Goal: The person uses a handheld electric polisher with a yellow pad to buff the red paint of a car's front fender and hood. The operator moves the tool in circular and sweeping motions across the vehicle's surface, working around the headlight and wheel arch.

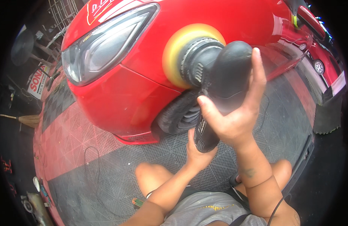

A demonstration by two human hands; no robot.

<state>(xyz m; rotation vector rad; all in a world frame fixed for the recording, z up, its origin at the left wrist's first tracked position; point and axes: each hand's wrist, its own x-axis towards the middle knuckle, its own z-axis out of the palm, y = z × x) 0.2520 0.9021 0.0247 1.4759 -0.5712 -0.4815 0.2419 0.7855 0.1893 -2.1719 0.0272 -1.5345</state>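
Note:
A black car polisher (230, 73) with a yellow foam pad (172, 56) is held up against the glossy red front fender (145, 84) of a car. The pad's face rests on the paint just behind the headlight (110, 47), above the front wheel (181, 115). My right hand (238, 122) grips the polisher's rounded head, thumb on one side and fingers stretched along the other. Lower down, my left hand (200, 156) is wrapped round the end of the black handle, its fingers partly hidden behind it.
My bent knees flank the work on a grey and red grid-tile floor (80, 188). A thin cable (85, 158) loops over the tiles at left. Beyond lie a straw broom (29, 120) and a white sign (37, 81). Another red car (334, 64) stands far right.

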